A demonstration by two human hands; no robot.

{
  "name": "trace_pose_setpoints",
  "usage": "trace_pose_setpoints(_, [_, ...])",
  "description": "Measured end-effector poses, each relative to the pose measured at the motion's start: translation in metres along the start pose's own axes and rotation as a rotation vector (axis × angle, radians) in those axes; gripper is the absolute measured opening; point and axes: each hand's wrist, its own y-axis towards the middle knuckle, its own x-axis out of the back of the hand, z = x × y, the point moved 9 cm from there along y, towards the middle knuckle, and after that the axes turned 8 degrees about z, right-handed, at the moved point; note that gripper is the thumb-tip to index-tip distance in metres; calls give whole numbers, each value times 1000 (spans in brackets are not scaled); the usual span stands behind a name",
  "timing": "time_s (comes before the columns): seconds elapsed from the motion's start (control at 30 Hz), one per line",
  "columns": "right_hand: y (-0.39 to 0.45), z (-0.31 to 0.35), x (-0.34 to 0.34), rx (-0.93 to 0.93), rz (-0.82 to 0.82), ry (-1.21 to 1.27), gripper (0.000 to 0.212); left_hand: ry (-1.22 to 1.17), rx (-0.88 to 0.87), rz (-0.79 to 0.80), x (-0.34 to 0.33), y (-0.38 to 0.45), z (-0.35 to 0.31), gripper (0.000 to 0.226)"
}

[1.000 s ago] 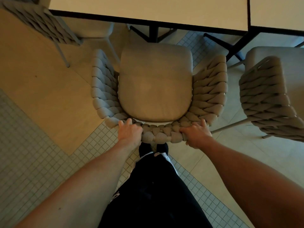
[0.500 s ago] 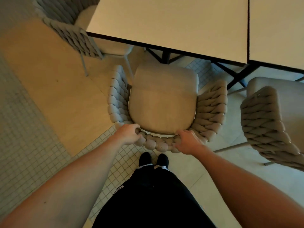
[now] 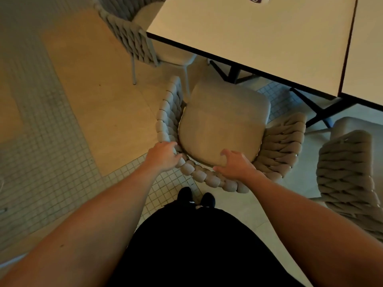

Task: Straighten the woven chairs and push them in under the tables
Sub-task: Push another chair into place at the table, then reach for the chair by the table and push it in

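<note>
A woven chair [image 3: 281, 146] with a beige seat cushion stands in front of me, its front facing the pale table [image 3: 259, 38] and near the table's edge. My left hand [image 3: 163, 155] grips the braided back rim at its left corner. On the rim's right half lies my right hand [image 3: 234, 164], with loose, spread fingers reaching over the back of the cushion and nothing held in them.
A second woven chair [image 3: 128, 34] sits at the table's left end, partly under it. A third woven chair [image 3: 348, 179] stands close on the right, before another table [image 3: 364, 59]. Black table legs [image 3: 234, 73] are beyond the seat. My shoes [image 3: 196, 197] are just behind the chair.
My right hand has loosened from its grip on the back rim and its fingers have spread. The chair now sits at an angle in view, and more of the table top shows.
</note>
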Motion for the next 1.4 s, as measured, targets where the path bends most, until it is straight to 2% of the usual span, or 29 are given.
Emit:
trace_pose_setpoints(0.2, [13, 43, 15, 74, 10, -106, 86, 19, 95, -73, 17, -19, 29, 66])
trace_pose_setpoints(0.53, [69, 173, 23, 165, 115, -254, 80, -55, 266, -37, 71, -12, 145, 81])
trace_pose_setpoints(0.67, [114, 232, 23, 203, 123, -206, 104, -70, 294, -17, 107, 1, 206, 79])
trace_pose_setpoints(0.8, [130, 305, 38, 179, 101, -173, 86, -89, 295, 0, 146, 17, 264, 78])
trace_pose_setpoints(1.0, [167, 388, 50, 173, 90, -158, 81, -74, 275, 42, 192, 38, 324, 77])
trace_pose_setpoints(1.4, [259, 472, 105, 157, 87, -206, 82, -116, 255, 46, 285, 107, 391, 76])
